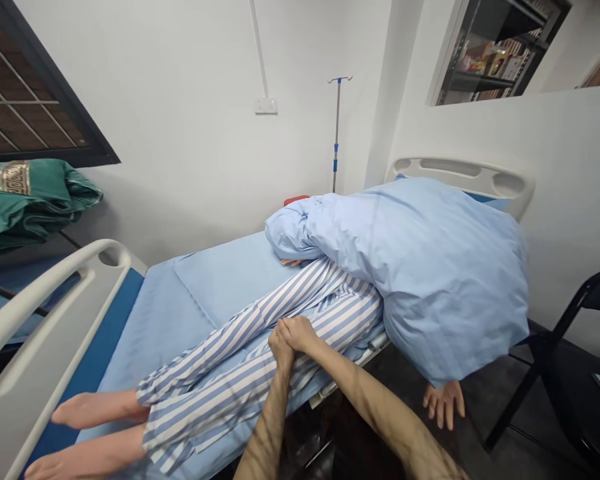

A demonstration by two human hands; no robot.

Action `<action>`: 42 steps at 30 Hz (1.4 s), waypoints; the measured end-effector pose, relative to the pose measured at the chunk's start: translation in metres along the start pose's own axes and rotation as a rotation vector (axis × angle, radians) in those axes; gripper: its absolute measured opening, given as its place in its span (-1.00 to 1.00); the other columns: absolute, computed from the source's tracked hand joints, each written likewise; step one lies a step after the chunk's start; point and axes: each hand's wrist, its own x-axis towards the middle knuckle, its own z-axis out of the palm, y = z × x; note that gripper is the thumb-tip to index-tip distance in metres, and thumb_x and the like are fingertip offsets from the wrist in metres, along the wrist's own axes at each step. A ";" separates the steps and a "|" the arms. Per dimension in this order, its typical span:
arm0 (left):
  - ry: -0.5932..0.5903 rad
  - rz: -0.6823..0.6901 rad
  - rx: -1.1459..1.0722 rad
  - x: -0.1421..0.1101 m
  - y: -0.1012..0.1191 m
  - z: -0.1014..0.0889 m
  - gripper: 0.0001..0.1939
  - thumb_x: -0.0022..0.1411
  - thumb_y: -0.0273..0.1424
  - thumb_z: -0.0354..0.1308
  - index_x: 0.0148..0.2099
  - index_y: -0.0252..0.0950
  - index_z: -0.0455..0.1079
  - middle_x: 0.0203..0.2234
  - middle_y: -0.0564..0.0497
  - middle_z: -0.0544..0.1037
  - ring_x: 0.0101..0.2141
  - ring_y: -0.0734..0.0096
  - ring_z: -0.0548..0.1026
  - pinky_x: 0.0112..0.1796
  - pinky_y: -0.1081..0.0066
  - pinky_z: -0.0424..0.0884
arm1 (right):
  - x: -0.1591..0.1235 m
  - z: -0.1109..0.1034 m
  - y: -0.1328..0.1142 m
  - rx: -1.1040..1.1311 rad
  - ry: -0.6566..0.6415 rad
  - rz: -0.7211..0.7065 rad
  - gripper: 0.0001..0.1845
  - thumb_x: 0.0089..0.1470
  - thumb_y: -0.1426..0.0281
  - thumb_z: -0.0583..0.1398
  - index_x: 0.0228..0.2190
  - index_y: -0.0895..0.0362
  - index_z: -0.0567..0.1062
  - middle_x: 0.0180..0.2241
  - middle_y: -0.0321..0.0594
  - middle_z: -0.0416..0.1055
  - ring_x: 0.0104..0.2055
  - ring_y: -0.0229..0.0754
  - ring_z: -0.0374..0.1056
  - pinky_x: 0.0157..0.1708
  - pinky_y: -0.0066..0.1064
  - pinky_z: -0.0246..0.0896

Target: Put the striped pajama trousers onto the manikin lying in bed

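Both hands (290, 337) curled, touching — over striped trousers (240, 385)

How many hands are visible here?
4: left hand and right hand, together over the striped trousers; a dangling hand below the blue quilt; fingers of another at the quilt's far edge. The quilt may hide more.

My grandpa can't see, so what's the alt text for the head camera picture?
A left hand and right hand meet over striped trousers of what looks like a manikin on a hospital bed, its upper body under a blue quilt.
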 end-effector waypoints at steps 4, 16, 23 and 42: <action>-0.074 -0.065 -0.104 -0.003 0.005 -0.001 -0.57 0.25 -0.17 -0.05 -0.63 -0.22 0.21 -0.70 0.01 0.34 -0.54 0.33 0.32 -0.42 0.35 0.26 | -0.004 0.010 0.012 0.178 0.067 0.070 -0.57 0.37 0.36 0.05 -0.47 0.10 0.58 -0.43 -0.13 0.62 -0.39 -0.15 0.48 -0.38 -0.44 0.08; -0.044 -0.120 -0.172 -0.013 0.047 0.017 -0.57 0.23 -0.19 -0.05 -0.65 -0.20 0.08 -0.73 0.04 0.26 -0.57 0.42 0.21 -0.46 0.39 0.18 | 0.000 0.017 0.028 0.500 0.225 0.209 -0.40 0.41 0.16 -0.01 -0.62 0.11 0.41 -0.58 -0.17 0.47 -0.51 -0.19 0.32 -0.46 -0.43 0.05; -0.071 -0.114 -0.106 -0.015 0.031 0.010 -0.58 0.31 -0.39 -0.10 -0.63 -0.21 0.16 -0.66 -0.04 0.39 -0.53 0.36 0.29 -0.37 0.35 0.21 | -0.002 -0.006 0.019 0.103 0.053 0.130 -0.56 0.40 0.37 0.05 -0.47 0.13 0.57 -0.47 -0.14 0.59 -0.45 -0.20 0.40 -0.41 -0.41 -0.03; -0.095 -0.123 -0.062 -0.013 0.049 0.036 -0.58 0.26 -0.33 -0.04 -0.65 -0.24 0.16 -0.70 0.02 0.30 -0.54 0.41 0.21 -0.42 0.36 0.11 | 0.004 -0.001 0.042 0.655 0.290 0.245 -0.51 0.30 0.23 -0.03 -0.66 0.07 0.19 -0.65 -0.29 0.27 -0.52 -0.24 0.16 -0.48 -0.41 -0.01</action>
